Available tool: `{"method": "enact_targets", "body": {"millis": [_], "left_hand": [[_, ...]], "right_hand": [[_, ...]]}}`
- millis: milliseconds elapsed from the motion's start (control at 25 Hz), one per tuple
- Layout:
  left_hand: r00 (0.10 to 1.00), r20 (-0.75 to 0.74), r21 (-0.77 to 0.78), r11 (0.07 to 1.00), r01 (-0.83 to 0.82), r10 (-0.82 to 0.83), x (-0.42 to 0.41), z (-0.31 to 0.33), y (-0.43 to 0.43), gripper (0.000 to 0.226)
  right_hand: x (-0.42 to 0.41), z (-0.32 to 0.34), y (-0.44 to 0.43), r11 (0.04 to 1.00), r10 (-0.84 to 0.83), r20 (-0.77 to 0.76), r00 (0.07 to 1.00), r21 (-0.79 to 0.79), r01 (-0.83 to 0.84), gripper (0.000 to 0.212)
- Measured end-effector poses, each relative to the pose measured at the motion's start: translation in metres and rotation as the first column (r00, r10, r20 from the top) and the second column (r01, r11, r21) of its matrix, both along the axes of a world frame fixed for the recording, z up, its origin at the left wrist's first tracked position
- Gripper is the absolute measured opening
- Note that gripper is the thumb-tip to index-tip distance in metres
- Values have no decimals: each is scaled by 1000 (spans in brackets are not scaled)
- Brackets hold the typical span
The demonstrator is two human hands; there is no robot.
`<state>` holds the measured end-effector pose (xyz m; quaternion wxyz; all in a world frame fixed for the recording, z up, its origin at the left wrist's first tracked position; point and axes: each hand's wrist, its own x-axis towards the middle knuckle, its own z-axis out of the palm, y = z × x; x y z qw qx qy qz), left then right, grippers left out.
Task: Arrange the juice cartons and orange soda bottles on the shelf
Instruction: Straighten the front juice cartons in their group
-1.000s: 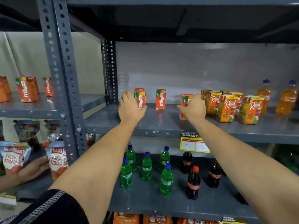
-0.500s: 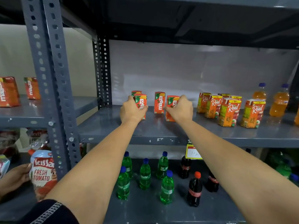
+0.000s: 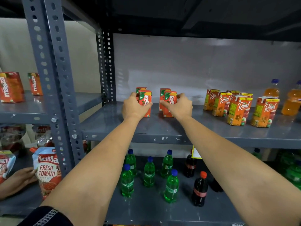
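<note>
On the grey middle shelf (image 3: 162, 128) stand two pairs of red Maaza juice cartons, each pair one behind the other. My left hand (image 3: 133, 108) grips the front left Maaza carton (image 3: 145, 98); another carton (image 3: 141, 88) stands right behind it. My right hand (image 3: 180, 106) grips the front right Maaza carton (image 3: 170, 101), with a carton (image 3: 164, 92) behind that. Further right stand several orange Real apple juice cartons (image 3: 239, 110). Two orange soda bottles (image 3: 291, 100) stand at the shelf's far right.
The lower shelf holds green Sprite bottles (image 3: 149, 172) and dark cola bottles (image 3: 199, 190). A grey perforated upright (image 3: 52, 82) divides the shelving. On the left unit are more Maaza cartons (image 3: 10, 87), and another person's hand (image 3: 21, 178) holds a tomato ketchup pouch (image 3: 47, 170).
My right hand has slid its Maaza carton leftwards until it stands in front of the second back carton. My left hand has stayed on the front left carton.
</note>
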<state>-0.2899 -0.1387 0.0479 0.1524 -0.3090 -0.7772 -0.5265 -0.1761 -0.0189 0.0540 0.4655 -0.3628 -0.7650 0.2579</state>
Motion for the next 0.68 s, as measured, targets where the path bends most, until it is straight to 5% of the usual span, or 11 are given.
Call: {"method": "enact_targets", "body": {"millis": [120, 240, 680], "left_hand": [[903, 317, 214, 950, 228, -289, -11, -1, -5, 57], [802, 395, 277, 891, 360, -448, -21, 0, -8, 62], [610, 432, 299, 744, 598, -664, -37, 3, -18, 57]], "right_hand": [[4, -2, 20, 899, 251, -255, 934, -295, -323, 76], [7, -2, 33, 730, 414, -402, 817, -389, -562, 60], [7, 1, 44, 596, 562, -398, 725, -412, -689, 26]]}}
